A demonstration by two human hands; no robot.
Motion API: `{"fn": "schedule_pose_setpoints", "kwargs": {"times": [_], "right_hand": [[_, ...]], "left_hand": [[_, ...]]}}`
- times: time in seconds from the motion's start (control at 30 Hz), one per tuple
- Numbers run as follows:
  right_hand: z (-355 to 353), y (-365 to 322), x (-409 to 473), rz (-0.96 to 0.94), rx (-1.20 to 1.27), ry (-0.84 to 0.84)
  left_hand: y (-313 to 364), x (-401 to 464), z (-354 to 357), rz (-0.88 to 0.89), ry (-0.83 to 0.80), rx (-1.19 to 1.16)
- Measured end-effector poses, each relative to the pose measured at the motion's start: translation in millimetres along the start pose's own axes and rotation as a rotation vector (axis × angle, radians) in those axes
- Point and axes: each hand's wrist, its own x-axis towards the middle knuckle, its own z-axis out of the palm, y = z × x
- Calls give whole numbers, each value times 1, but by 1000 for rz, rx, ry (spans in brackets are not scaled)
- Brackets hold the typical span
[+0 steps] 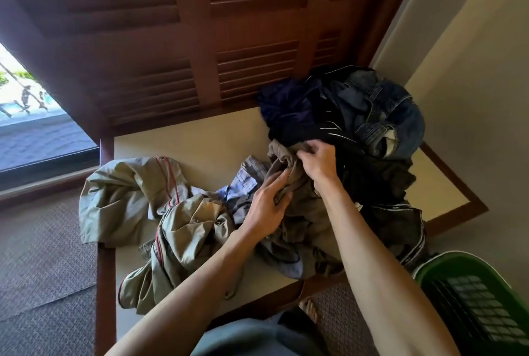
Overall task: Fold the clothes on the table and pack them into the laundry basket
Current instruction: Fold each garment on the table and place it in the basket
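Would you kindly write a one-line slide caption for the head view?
Both hands, left hand and right hand, grip an olive-grey garment in the unfolded pile on the table; green laundry basket beside it.

Khaki jacket (pixel 126 198) piped red, blue checked shirt (pixel 243 181), olive-brown garment (pixel 300 206), faded denim (pixel 392 118), green laundry basket (pixel 472 298), cream surface (pixel 200 138) edged brown.

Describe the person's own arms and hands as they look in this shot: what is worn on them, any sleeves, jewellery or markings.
Both forearms are bare as far as the frame shows: no sleeves, gloves or watch in view. The left hand and right hand show no rings, bands or markings that I can make out. Any sleeve further up is out of frame.
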Motion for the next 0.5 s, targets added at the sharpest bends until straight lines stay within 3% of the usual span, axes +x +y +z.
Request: {"fn": "schedule_pose_setpoints", "kwargs": {"times": [0.13,0.33,0.37,0.47,0.5], "right_hand": [[-31,-12,-56,-439,47,39],[-17,96,-145,-614,-241,21],[-13,117,-155,-609,-297,16],[-4,156,-183,-586,-447,3],[-1,163,-190,-578,-467,12]], "left_hand": [[-4,0,-2,51,-39,58],[-44,-35,-18,-23,-236,150],[-41,-37,-27,-81,-229,111],[-17,-27,-55,-363,47,-170],[-9,-22,-59,-345,70,-218]]}}
